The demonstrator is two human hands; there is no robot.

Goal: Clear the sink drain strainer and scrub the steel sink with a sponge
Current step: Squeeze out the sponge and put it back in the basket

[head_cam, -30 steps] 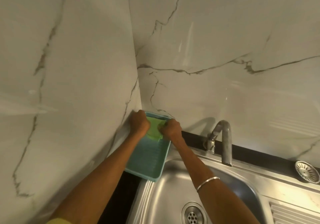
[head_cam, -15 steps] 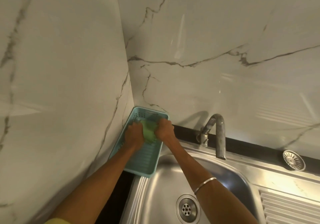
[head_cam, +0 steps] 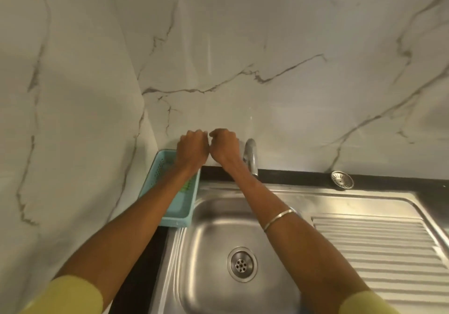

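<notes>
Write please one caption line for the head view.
Both hands, left hand and right hand, raised with curled fingers above blue tray beside steel sink.

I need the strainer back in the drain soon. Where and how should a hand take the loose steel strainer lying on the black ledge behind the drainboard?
Take the loose steel strainer by its centre knob, coming straight down from above. It lies flat on the black ledge, close to the marble wall, so a side approach from behind looks blocked. Its thin rim sits low on the ledge, probably harder to pinch.
</notes>
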